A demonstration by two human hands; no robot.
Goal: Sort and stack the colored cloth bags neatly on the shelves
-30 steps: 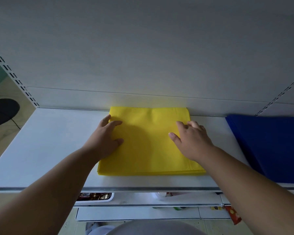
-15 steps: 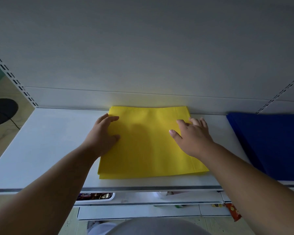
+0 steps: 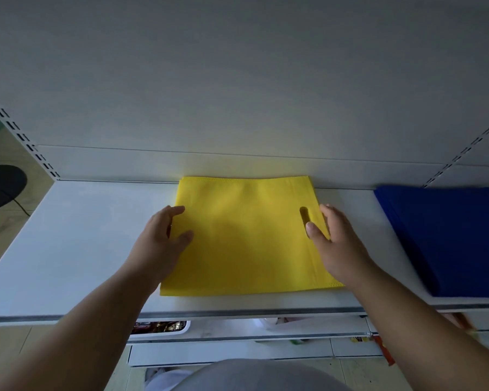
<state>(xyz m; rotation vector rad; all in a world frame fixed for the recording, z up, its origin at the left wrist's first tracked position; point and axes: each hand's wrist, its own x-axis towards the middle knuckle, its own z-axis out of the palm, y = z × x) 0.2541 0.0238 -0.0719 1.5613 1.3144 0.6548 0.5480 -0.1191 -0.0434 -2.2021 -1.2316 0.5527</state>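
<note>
A flat stack of yellow cloth bags (image 3: 246, 238) lies on the white shelf (image 3: 76, 244), its far edge against the back panel. A cut-out handle slot shows near its right side. My left hand (image 3: 164, 238) rests against the stack's left edge, fingers fairly straight and thumb on top. At the right edge, my right hand (image 3: 333, 244) touches the stack with relaxed fingers, its thumb beside the slot. A stack of blue cloth bags (image 3: 449, 238) lies further right on the same shelf.
Bare white shelf surface stretches to the left of the yellow stack. Slotted uprights (image 3: 20, 134) run up both sides of the back panel. Lower shelves (image 3: 232, 328) with small packaged goods show beneath the front edge.
Both hands slid outward from the top of the yellow stack to its left and right edges. The handle slot, covered before by my right hand, now shows.
</note>
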